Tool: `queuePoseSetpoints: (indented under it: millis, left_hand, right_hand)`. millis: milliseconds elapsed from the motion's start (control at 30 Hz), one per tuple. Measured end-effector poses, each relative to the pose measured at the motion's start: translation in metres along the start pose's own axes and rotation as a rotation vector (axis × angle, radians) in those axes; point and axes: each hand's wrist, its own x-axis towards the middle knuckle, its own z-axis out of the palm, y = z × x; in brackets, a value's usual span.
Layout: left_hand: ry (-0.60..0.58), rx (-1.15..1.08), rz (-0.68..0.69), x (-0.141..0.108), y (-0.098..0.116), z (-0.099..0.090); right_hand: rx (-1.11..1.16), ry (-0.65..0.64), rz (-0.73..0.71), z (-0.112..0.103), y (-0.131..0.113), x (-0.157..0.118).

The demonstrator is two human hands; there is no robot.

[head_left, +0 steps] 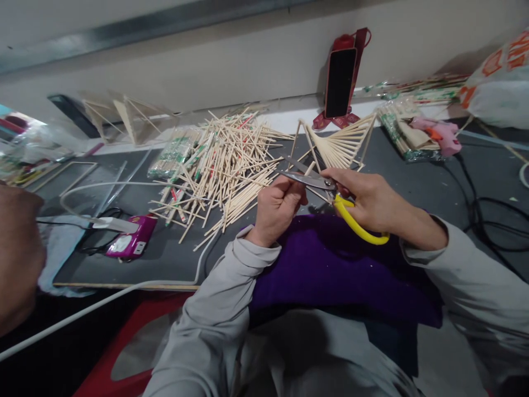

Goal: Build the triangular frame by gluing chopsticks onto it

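Observation:
My right hand (pixel 367 201) is wrapped round the yellow handles of a pair of scissors (pixel 359 223), whose blades are parted and point left over my left hand. My left hand (pixel 281 208) is closed in a pinch beside the blades, and a thin wooden stick (pixel 309 168) shows by its fingertips. Just behind the scissors stands a fan-shaped structure of sticks (pixel 336 146). A big loose pile of wooden sticks (pixel 231 151) lies to the left, beyond my left hand. Purple cloth (pixel 339 270) hangs below both hands.
A phone (pixel 340 82) stands upright at the wall. On the right lie a pink glue gun (pixel 440 135), wrapped stick packs (pixel 407 132) and black cables. To the left are a purple power socket (pixel 131 237), a white cable and another person's arm (pixel 19 256).

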Motion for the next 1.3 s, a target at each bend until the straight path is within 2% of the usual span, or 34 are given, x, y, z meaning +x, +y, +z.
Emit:
queuePoseSetpoints:
  millis: [200,433,500,633,700,800,900,967,1100,1300]
  left_hand:
    - [-0.050,-0.015,-0.039,0.003,0.004,0.000]
    - [-0.160,0.120,0.010,0.006,-0.010,-0.005]
    - [-0.220,0.135,-0.027,0.010,-0.012,-0.013]
    - [-0.363,0.221,-0.188,0.016,-0.012,-0.029]
    - [-0.382,0.253,-0.175,0.017,-0.010,-0.032]
    - [-0.281,0.151,-0.122,0.013,-0.002,-0.025]
    - [-0.129,-0.053,-0.169,0.008,0.008,-0.013]
    - [-0.065,-0.109,-0.166,0.005,0.014,-0.007]
    - [0.016,-0.066,-0.077,0.001,0.019,-0.003]
    - [0.057,0.160,0.088,-0.001,0.021,-0.006]
  right_hand:
    - [-0.026,0.032,0.027,-0.004,0.001,0.002]
    - [0.009,0.264,0.121,-0.029,0.011,0.001]
    - [0.027,0.273,0.164,-0.036,0.014,0.000]
    - [0.067,0.221,0.230,-0.037,0.019,0.001]
    - [0.064,0.186,0.251,-0.032,0.019,0.002]
    - [0.051,0.141,0.247,-0.023,0.014,0.004]
    - [0.069,0.058,0.202,-0.014,0.004,0.005]
    - [0.088,0.018,0.176,-0.010,-0.002,0.004]
    - [0.097,0.000,0.137,-0.006,-0.006,0.002]
    - [0.052,-0.001,0.020,0.003,-0.008,0.001]
